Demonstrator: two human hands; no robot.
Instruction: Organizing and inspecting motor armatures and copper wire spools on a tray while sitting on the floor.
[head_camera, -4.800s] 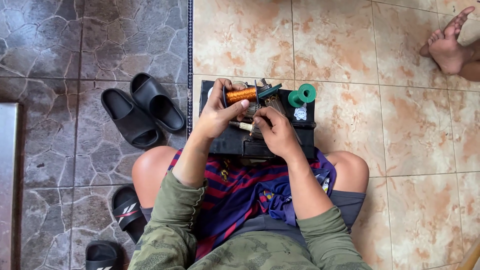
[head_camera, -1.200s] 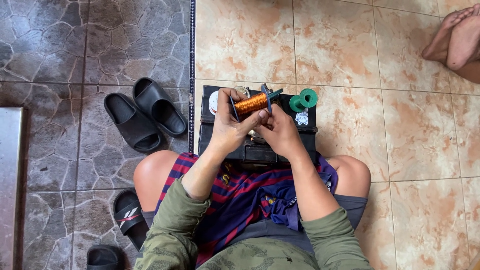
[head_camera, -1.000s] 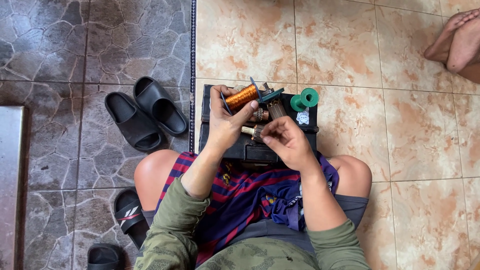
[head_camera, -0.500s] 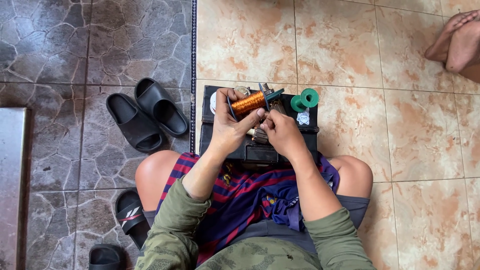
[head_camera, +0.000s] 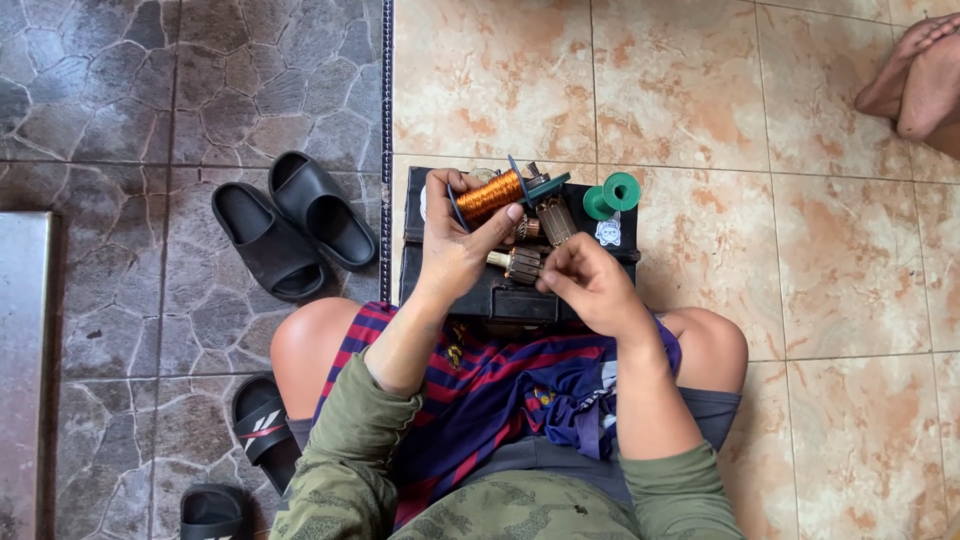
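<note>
Over the black box (head_camera: 455, 290), copper-wire spool (head_camera: 489, 195) gripped in left hand (head_camera: 452, 250), rotor (head_camera: 522, 264) pinched by right hand (head_camera: 590, 285).

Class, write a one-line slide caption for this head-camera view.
Left hand holds a copper wire spool while right hand works at a small motor armature on a black box.

Seated on the floor, both my hands at work over a black case between my knees.

My left hand (head_camera: 455, 250) grips a spool of copper wire (head_camera: 490, 195), held tilted above the black case (head_camera: 450, 290). My right hand (head_camera: 590, 285) pinches at a small motor armature (head_camera: 520, 263) lying on the case, fingertips closed on or just beside it; I cannot tell whether a wire strand runs between them. A second armature (head_camera: 555, 218) stands near the spool. A green spool (head_camera: 612, 195) sits at the case's right corner. A pair of black slides (head_camera: 290, 225) lies on the dark stone floor (head_camera: 130, 120) to my left. Another person's bare feet (head_camera: 920, 80) rest on the tan tiles at upper right.
</note>
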